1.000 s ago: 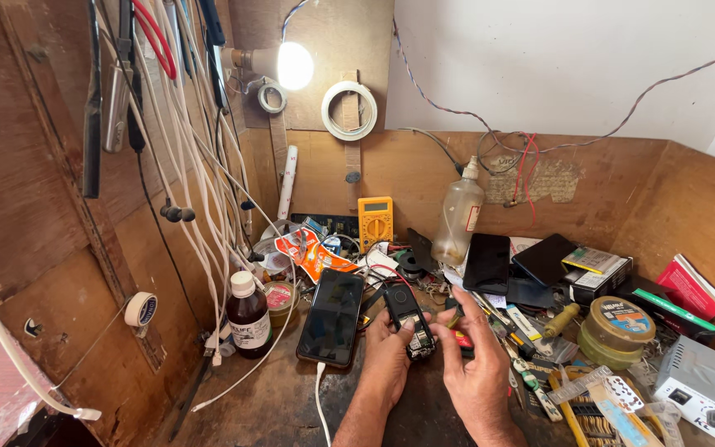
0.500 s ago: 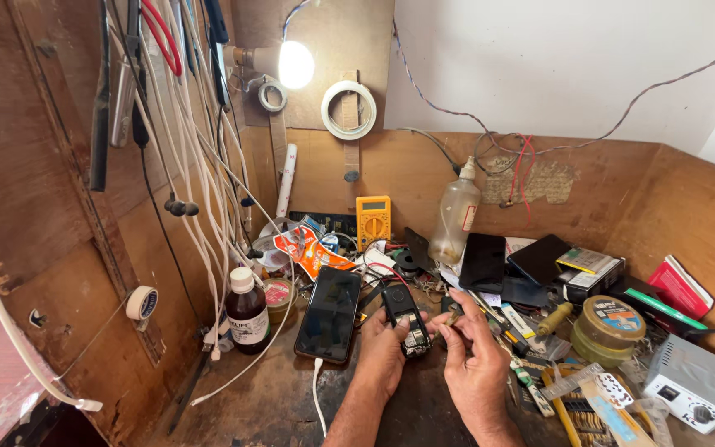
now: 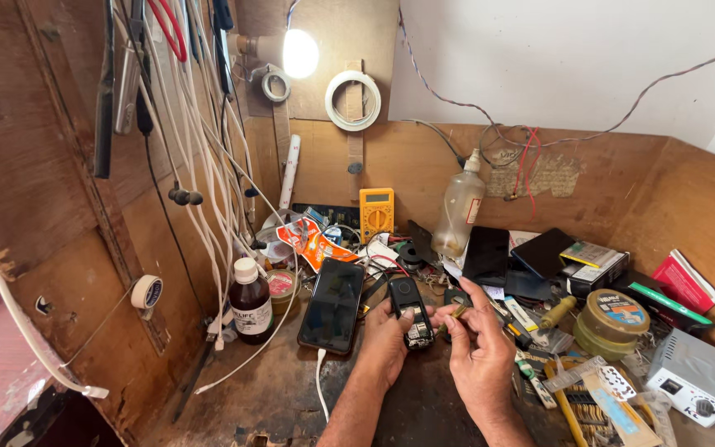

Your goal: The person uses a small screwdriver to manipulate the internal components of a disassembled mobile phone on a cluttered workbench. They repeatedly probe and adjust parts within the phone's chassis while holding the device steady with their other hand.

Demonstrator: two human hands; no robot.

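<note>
My left hand (image 3: 386, 346) grips a small black phone (image 3: 410, 310) with its back cover off, inner parts showing. Just to its right, my right hand (image 3: 482, 348) pinches a thin tool (image 3: 452, 313) whose tip points at the small phone's lower end. A black smartphone (image 3: 333, 305) lies face up left of my left hand, with a white cable (image 3: 321, 382) plugged into its bottom edge. Both hands rest over the dark wooden bench (image 3: 275, 397).
A brown medicine bottle (image 3: 251, 303) stands left of the smartphone. A yellow multimeter (image 3: 376, 213), a clear plastic bottle (image 3: 459, 209), dark phone parts (image 3: 506, 257), a round tin (image 3: 611, 319) and a grey box (image 3: 691, 377) crowd the right. Cables (image 3: 200, 141) hang on the left wall under a lit bulb (image 3: 300, 53).
My right hand has lifted slightly and brought the thin tool closer to the small phone. The left hand has kept its hold, and the view has shifted a little.
</note>
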